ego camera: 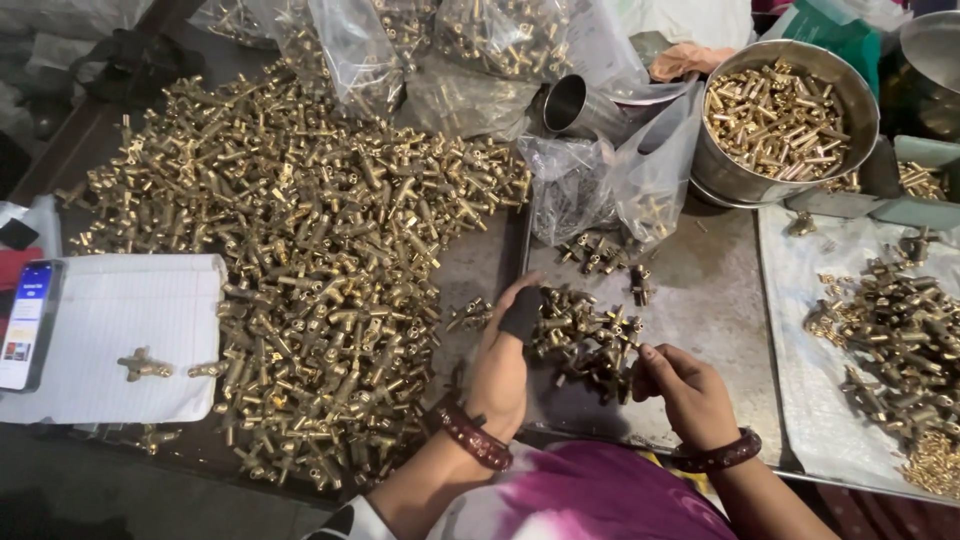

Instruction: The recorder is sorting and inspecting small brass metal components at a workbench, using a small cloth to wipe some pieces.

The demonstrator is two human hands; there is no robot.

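The person's left hand (503,362) rests on the metal tray (715,320) at the near edge of a small heap of brass fittings (585,335); a black sleeve covers the thumb, the fingers curl loosely against the heap, and I cannot tell whether they have hold of a piece; a dark beaded bangle (470,434) circles that wrist. The right hand (685,390) sits just beside the heap on its right, fingers pinched together on a small brass part at the heap's edge; a similar bangle (718,455) is on that wrist.

To the left of the tray spreads a big pile of brass tee fittings (310,260), covering much of the dark table; near it lies a white ruled sheet (110,330) with a single brass fitting (142,365) on it, and a phone (28,322) with a lit screen at the sheet's left edge. Behind the small heap slump clear plastic bags (600,180), some holding brass parts; a steel cup (575,107) lies tipped among them. At the upper right stands a steel bowl (845,85) full of brass pieces; on the right another spread of brass fittings (900,340) lies on pale plastic.
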